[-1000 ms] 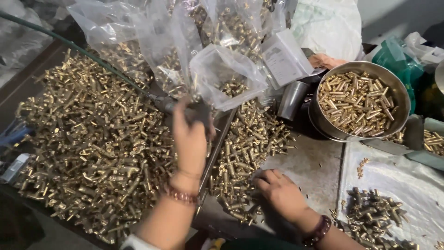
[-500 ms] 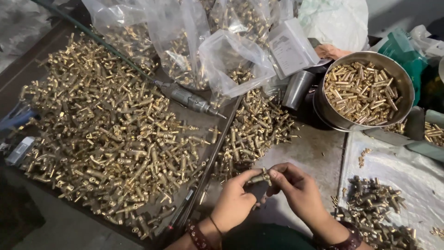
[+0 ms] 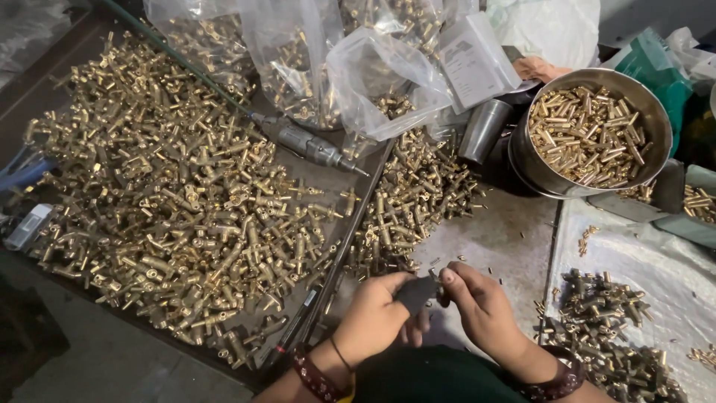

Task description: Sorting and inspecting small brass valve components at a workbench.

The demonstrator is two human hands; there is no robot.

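Left hand (image 3: 377, 317) & right hand (image 3: 481, 306) meet low at centre over the bench (image 3: 496, 239), fingertips pinched together on a small brass fitting (image 3: 434, 280) btwn them, its axis unclear; loose brass pile (image 3: 406, 213) lies just ahead, nearer left hand.

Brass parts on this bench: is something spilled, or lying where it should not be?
Yes. The brass fittings fill the tray, and a second heap lies on the bare bench past its edge. A few small pieces are scattered on the white sheet. The power screwdriver lies askew on the pile.
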